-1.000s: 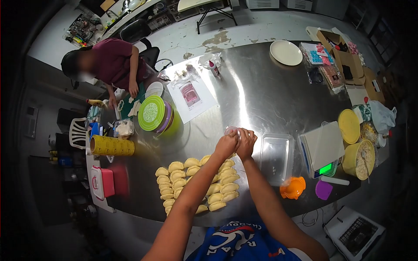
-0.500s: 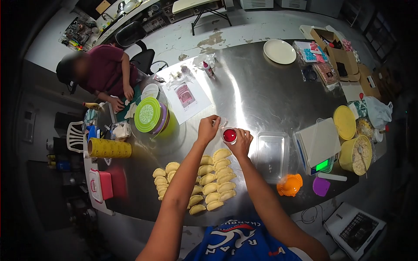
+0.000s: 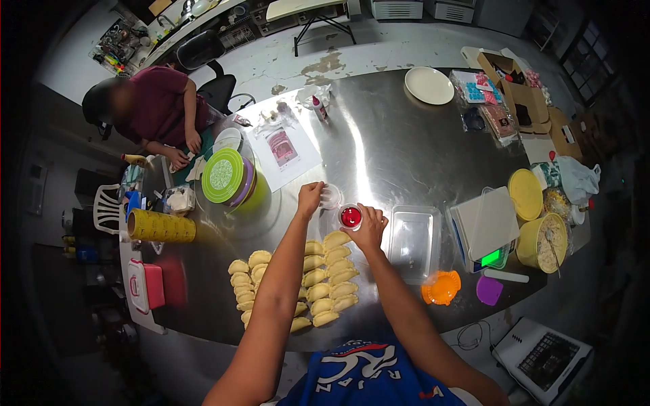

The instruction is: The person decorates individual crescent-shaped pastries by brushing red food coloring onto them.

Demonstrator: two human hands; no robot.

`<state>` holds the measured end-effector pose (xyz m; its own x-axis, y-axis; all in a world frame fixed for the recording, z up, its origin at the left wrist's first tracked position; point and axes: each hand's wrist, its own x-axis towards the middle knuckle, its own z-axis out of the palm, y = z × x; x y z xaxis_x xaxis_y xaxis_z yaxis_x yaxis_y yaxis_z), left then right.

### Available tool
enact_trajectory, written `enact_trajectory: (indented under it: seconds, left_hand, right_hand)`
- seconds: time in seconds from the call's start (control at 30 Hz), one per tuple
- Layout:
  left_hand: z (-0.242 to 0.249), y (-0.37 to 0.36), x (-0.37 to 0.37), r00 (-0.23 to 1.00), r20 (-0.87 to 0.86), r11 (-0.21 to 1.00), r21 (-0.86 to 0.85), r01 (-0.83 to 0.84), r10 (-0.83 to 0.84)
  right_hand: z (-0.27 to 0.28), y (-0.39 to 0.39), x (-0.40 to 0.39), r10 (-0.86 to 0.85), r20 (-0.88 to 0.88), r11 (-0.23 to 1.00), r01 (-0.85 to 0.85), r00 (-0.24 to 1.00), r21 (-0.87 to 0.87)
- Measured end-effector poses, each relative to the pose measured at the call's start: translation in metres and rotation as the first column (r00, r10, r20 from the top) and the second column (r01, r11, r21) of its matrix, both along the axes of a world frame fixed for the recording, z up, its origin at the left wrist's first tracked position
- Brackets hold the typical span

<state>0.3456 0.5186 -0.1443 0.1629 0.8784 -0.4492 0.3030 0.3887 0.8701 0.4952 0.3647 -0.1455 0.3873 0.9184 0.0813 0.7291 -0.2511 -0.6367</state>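
Note:
My right hand is wrapped round a small clear cup of red liquid above the steel table. Between its fingertips my left hand pinches a clear round lid, just left of the cup and apart from it. Rows of folded, crimped dough pieces lie below my hands, partly hidden by my left forearm. To the right of my right hand stands a clear rectangular container.
At the left are a green-lidded tub, a yellow roll and a co-worker. A printed sheet lies ahead. At the right are a scale, an orange mould and a yellow bowl.
The view has shifted slightly, so the table's things appear farther left. The clear lid in my left hand now faces the camera more flatly and shows as a full round.

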Motion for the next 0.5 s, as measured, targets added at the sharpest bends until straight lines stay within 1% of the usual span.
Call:
enact_trajectory:
  seconds: [0.03, 0.07, 0.1, 0.13, 0.2, 0.23, 0.3, 0.33, 0.37, 0.43, 0.47, 0.5]
  left_hand:
    - [-0.005, 0.001, 0.000, 1.000, 0.004, 1.000, -0.001, -0.002, 0.002]
    - [-0.009, 0.002, 0.000, 0.999, -0.029, 0.998, 0.052, 0.019, -0.017]
    - [-0.008, 0.001, 0.001, 0.997, -0.063, 0.994, 0.104, 0.041, -0.034]
    - [-0.006, 0.001, 0.002, 0.998, -0.058, 0.994, 0.103, 0.038, -0.032]
    - [0.001, -0.006, 0.002, 0.983, -0.170, 0.975, 0.195, 0.106, -0.073]
    - [0.008, -0.013, 0.005, 0.984, -0.166, 0.976, 0.191, 0.102, -0.071]
    - [0.026, -0.030, 0.009, 0.963, -0.227, 0.900, 0.434, -0.036, 0.148]
    - [0.035, -0.039, 0.007, 0.970, -0.164, 0.922, 0.374, -0.106, 0.179]
    - [0.045, -0.051, 0.003, 0.969, -0.163, 0.923, 0.365, -0.117, 0.188]
    - [0.056, -0.089, -0.013, 0.950, -0.102, 0.794, 0.578, -0.186, 0.296]
    - [0.064, -0.111, -0.022, 0.949, -0.075, 0.773, 0.602, -0.201, 0.305]
    - [0.071, -0.138, -0.032, 0.948, -0.050, 0.752, 0.623, -0.216, 0.314]
  right_hand:
    - [0.001, 0.000, 0.001, 0.002, 0.004, 1.000, -0.002, 1.000, -0.001]
    - [0.002, 0.000, 0.002, 0.026, -0.008, 0.999, -0.026, 1.000, -0.037]
    - [0.005, 0.000, 0.003, 0.050, -0.021, 0.996, -0.051, 0.999, -0.074]
    - [0.009, -0.001, 0.005, 0.052, -0.017, 0.996, -0.053, 0.999, -0.075]
    - [0.015, -0.006, 0.008, 0.119, -0.063, 0.983, -0.126, 0.991, -0.135]
    - [0.010, -0.009, 0.007, 0.122, -0.060, 0.982, -0.129, 0.991, -0.140]
    - [-0.001, -0.019, 0.005, 0.163, 0.006, 0.986, -0.163, 0.987, -0.046]
    - [0.001, -0.028, 0.006, 0.199, -0.016, 0.979, -0.200, 0.980, -0.048]
    - [0.003, -0.039, 0.008, 0.210, -0.015, 0.976, -0.210, 0.978, -0.057]
    - [0.025, -0.065, 0.013, 0.384, 0.050, 0.921, -0.378, 0.922, -0.098]
    - [0.041, -0.074, 0.016, 0.486, 0.029, 0.857, -0.470, 0.873, -0.212]
    - [0.040, -0.082, 0.017, 0.493, 0.026, 0.851, -0.476, 0.870, -0.223]
